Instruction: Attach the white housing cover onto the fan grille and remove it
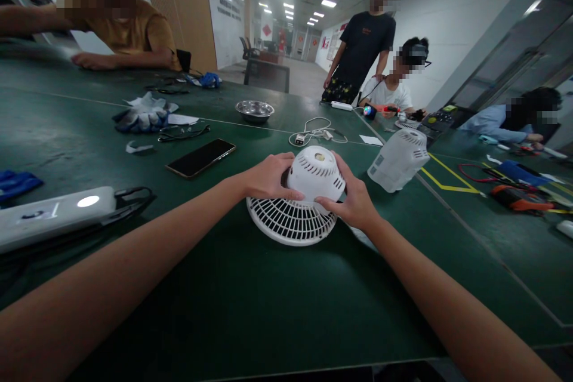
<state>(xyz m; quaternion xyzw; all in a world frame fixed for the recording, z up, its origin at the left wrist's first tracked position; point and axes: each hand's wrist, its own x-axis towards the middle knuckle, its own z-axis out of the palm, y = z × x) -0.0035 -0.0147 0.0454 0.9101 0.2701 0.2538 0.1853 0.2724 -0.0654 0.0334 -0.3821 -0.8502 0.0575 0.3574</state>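
Note:
A white fan head with a slotted motor housing lies on the table, its round wire-like grille underneath. My left hand wraps the housing from the left, thumb along its lower front. From the other side my right hand grips the same housing, thumb pressed on the front and fingers behind it. Both hands are closed on it. Just right of them stands a translucent white plastic housing with slots in its top. A white cable with a plug lies behind the fan head.
Left of the hands lie a black phone, work gloves and a white device. A metal bowl stands farther back. An orange and black tool lies at the right on the green table. Several people are around the table.

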